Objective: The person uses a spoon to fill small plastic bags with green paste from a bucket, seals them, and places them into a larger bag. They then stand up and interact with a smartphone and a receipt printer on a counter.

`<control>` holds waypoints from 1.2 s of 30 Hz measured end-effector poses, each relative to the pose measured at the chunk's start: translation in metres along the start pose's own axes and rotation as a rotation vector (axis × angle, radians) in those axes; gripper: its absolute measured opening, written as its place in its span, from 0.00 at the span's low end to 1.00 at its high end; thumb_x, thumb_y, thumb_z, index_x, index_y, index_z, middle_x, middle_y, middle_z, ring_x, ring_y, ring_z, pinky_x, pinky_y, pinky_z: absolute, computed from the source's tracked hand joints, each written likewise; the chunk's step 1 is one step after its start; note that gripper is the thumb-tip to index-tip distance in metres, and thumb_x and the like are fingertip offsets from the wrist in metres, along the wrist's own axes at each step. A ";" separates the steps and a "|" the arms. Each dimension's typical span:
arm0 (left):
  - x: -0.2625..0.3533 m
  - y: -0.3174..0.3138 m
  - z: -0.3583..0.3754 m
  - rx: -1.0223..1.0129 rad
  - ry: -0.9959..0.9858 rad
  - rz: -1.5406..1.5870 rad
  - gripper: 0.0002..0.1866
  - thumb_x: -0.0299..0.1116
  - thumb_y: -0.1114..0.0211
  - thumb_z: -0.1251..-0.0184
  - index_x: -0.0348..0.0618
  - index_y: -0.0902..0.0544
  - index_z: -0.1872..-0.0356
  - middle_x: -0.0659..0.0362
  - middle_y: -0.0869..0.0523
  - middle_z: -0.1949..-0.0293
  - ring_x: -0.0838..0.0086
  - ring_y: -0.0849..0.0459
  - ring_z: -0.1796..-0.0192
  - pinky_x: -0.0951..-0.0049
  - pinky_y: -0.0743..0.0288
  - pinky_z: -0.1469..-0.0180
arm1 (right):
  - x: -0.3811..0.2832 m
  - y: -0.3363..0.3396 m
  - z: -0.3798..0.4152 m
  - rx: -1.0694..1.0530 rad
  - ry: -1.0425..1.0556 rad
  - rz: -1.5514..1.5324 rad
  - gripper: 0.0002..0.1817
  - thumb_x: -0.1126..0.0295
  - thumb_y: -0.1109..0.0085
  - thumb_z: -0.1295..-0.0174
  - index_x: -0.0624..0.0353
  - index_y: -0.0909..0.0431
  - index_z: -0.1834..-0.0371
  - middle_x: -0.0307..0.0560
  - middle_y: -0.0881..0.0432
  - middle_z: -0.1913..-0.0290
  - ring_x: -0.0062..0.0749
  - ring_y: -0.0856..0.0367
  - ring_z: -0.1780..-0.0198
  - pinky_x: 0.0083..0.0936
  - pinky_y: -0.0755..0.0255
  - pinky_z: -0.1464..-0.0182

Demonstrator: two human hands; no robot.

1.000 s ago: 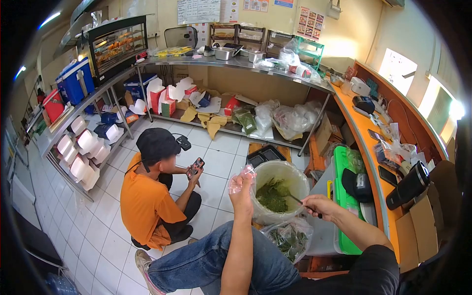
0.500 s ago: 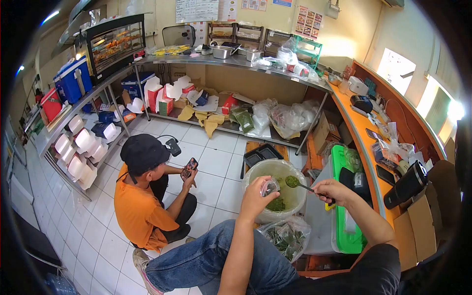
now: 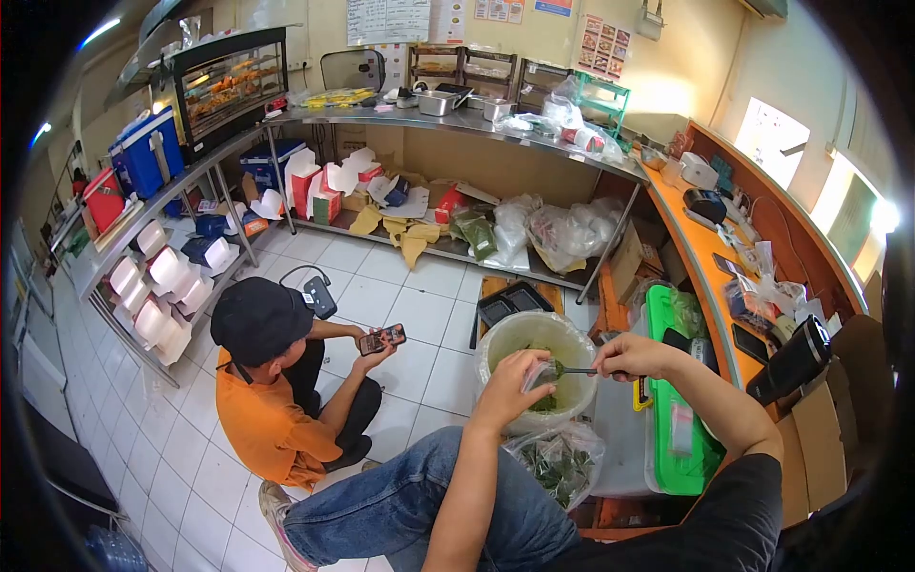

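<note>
My left hand (image 3: 513,389) is closed around a small clear plastic cup (image 3: 544,374) above a big whitish bucket (image 3: 488,349). A dark-handled spoon (image 3: 578,370) is gripped in my right hand (image 3: 634,357). Its bowl end meets the cup's opening and is partly hidden there. Green chopped paste or sauce shows inside the bucket, partly covered by my left hand. Close below the bucket lies a clear plastic bag (image 3: 558,467) of dark green leaves.
A person in an orange shirt (image 3: 262,419) squats at left, holding a phone (image 3: 382,339). Black trays (image 3: 510,301) lie behind the bucket. A green-lidded bin (image 3: 701,453) stands at right, beside an orange counter (image 3: 701,272) with a black tumbler (image 3: 791,362). Steel shelving runs along the back.
My right hand has moved left and slightly up, bringing the spoon with green paste to the cup. My left hand has turned slightly with the cup. The squatting person's head and phone have shifted.
</note>
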State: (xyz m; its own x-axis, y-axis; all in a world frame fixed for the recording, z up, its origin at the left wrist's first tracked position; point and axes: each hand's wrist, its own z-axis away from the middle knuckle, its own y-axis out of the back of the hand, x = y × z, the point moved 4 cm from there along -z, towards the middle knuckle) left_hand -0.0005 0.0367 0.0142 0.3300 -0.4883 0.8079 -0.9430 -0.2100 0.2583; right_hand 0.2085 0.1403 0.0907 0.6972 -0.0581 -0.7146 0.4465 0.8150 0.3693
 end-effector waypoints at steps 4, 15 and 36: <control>0.008 0.000 0.000 -0.044 0.085 0.087 0.26 0.32 0.24 0.44 0.39 0.21 0.44 0.52 0.16 0.47 0.63 0.18 0.44 0.68 0.26 0.41 | -0.023 -0.011 -0.006 0.002 0.087 0.274 0.11 0.72 0.41 0.39 0.57 0.14 0.55 0.38 0.18 0.69 0.19 0.23 0.73 0.20 0.33 0.74; -0.010 -0.003 0.000 0.072 0.198 0.097 0.26 0.35 0.21 0.49 0.38 0.28 0.56 0.46 0.15 0.55 0.54 0.14 0.52 0.60 0.24 0.50 | -0.085 -0.055 0.035 0.349 0.829 1.455 0.11 0.72 0.43 0.42 0.54 0.17 0.57 0.42 0.23 0.61 0.37 0.17 0.62 0.35 0.22 0.61; -0.011 0.005 0.002 0.225 0.192 -0.032 0.22 0.35 0.22 0.47 0.40 0.27 0.59 0.49 0.16 0.65 0.55 0.16 0.61 0.63 0.24 0.58 | -0.044 0.000 0.046 0.403 0.310 0.401 0.07 0.70 0.40 0.38 0.62 0.20 0.61 0.41 0.18 0.72 0.25 0.20 0.70 0.25 0.25 0.66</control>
State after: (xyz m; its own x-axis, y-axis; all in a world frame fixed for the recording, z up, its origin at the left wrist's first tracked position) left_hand -0.0091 0.0392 0.0061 0.3247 -0.3136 0.8923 -0.8919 -0.4155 0.1786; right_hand 0.2037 0.1168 0.1492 0.6864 0.4241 -0.5908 0.4028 0.4547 0.7944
